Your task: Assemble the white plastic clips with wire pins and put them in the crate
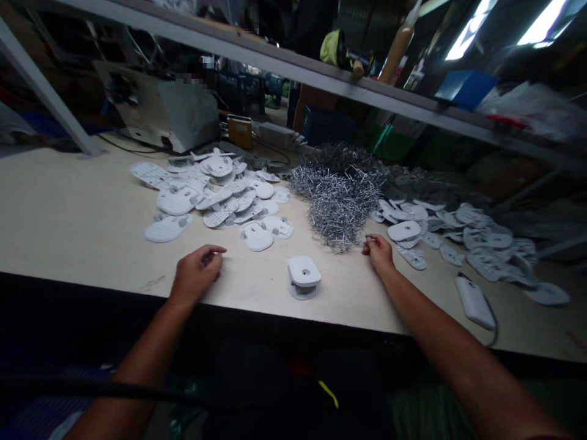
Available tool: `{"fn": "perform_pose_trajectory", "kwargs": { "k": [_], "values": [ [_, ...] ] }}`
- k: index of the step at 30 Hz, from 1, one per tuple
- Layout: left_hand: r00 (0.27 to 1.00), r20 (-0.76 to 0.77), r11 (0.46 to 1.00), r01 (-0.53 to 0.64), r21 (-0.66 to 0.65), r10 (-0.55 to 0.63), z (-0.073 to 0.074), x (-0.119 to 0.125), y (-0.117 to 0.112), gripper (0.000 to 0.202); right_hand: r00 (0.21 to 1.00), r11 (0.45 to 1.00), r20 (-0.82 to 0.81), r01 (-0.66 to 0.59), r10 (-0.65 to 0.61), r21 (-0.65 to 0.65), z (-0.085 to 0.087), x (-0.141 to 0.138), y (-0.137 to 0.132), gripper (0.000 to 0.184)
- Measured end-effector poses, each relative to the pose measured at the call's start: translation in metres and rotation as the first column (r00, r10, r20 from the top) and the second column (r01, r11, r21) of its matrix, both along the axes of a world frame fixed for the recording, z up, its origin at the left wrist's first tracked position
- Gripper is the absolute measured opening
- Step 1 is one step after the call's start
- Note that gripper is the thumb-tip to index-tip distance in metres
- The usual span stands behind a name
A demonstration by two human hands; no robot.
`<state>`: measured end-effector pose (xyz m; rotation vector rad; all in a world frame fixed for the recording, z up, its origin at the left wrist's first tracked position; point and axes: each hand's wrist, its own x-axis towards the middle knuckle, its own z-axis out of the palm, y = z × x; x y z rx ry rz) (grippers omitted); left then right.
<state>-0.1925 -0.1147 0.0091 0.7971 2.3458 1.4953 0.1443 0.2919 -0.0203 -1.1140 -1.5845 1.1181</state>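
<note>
My left hand (197, 275) hovers over or rests on the table, left of a white plastic part, with its fingers loosely bent and the thumb apart; nothing shows in it. In front of me stands that white part (305, 272), a rounded plate with a small central hole over another grey-white piece. My right hand (378, 253) is at the right front edge of a tangled heap of thin metal wire pieces (339, 198). Its fingertips are pinched together; whatever they hold is too small to make out.
A pile of white plastic parts (229, 195) lies at the left back, another pile (486, 235) at the right. A white corded device (476, 300) lies near the front right edge. A shelf beam (293, 68) crosses above the table; a boxy machine (160, 104) stands behind.
</note>
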Motion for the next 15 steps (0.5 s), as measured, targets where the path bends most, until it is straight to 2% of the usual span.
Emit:
{"fn": "perform_pose_trajectory", "kwargs": {
  "k": [3,9,15],
  "values": [
    [0.993,0.108,0.998,-0.060,0.037,0.056,-0.005,-0.010,-0.003,0.042,0.999,1.000,-0.025,0.022,-0.021,0.014,-0.003,0.004,-0.002,0.036],
    [1.000,0.005,1.000,-0.016,-0.013,0.016,-0.011,-0.008,-0.002,0.038,0.999,0.998,-0.015,0.049,-0.049,0.026,-0.002,0.006,-0.009,0.039],
    [0.991,0.135,0.999,0.008,0.053,-0.015,-0.006,-0.008,-0.005,0.037,0.996,0.996,0.005,0.088,-0.088,0.018,0.002,0.003,-0.013,0.037]
  ]
}}
